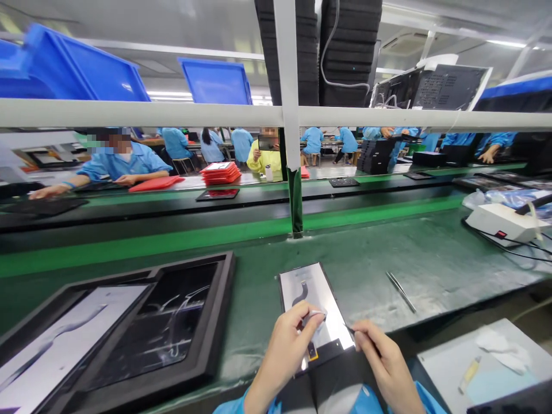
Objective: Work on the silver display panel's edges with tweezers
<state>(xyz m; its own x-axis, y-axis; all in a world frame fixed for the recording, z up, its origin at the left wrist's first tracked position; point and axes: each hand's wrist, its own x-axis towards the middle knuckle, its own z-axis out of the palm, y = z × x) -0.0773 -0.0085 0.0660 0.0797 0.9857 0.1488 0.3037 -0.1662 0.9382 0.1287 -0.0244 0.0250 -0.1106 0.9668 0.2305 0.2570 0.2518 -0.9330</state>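
A display panel with a silvery-white back lies on the green bench before me, its near end over the edge. A dark curved ribbon cable shows on its back, and an orange-edged connector near its lower end. My left hand is over the panel, thumb and forefinger pinched on a small pale piece I cannot make out. At the panel's right edge, my right hand is closed in a pinch on a thin dark piece; its kind is unclear. Metal tweezers lie to the right.
A black foam tray holding panels is at left. A white device with cables stands at right. Below it is a pale board with a small tube. A post rises behind the panel. Co-workers sit beyond the conveyor.
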